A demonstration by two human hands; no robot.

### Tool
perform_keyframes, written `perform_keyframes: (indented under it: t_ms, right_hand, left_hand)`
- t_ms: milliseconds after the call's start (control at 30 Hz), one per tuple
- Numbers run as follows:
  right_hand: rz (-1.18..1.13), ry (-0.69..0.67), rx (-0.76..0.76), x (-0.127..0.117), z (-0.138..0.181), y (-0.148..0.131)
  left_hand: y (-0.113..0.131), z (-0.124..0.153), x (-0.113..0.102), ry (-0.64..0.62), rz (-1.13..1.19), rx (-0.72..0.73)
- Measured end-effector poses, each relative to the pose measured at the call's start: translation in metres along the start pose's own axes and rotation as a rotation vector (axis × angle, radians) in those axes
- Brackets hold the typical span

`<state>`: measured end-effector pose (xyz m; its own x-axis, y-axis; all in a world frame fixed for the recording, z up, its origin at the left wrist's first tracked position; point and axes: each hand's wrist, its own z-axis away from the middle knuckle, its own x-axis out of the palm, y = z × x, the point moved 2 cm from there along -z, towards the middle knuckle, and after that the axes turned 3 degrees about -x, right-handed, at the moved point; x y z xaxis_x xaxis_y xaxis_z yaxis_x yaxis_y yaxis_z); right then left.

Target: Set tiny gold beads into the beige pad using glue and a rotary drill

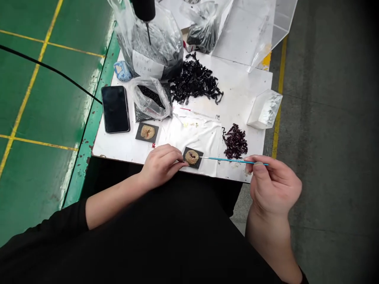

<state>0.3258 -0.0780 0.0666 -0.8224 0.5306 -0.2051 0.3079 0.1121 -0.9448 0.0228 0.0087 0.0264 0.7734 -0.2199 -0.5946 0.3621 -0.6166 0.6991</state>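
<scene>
My right hand (274, 181) pinches a thin paintbrush (227, 159) with a blue handle. Its pale tip reaches the right side of a round tan lump (193, 161), which has a dark reddish bit on top. The lump rests on a small dark square plate (200, 153) near the table's front edge. Thumb and fingers of my left hand (164, 163) are closed at the left edge of that plate. A small heap of dark red pieces (235, 142) lies near the brush, on the right. Further left is a second dark plate (138, 137) with a tan lump.
Behind are an open bag of black granules (151, 100), a pile of black pieces (195, 79) and a large clear bag (166, 35). A phone (115, 110) lies left, a clear block (265, 109) right. A black tool with a thin bit (144, 10) hangs overhead.
</scene>
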Motion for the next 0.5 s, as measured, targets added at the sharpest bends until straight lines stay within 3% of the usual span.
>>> perform_keyframes:
  t_ms: [200,500]
  right_hand:
    - [0.068,-0.041,-0.035,0.004,0.001,0.004]
    - [0.057,-0.045,-0.029,0.009,0.003,0.009]
  left_hand:
    - [-0.007,0.008,0.013,0.025,-0.1,0.119]
    - [-0.009,0.013,0.017,0.01,-0.149,0.169]
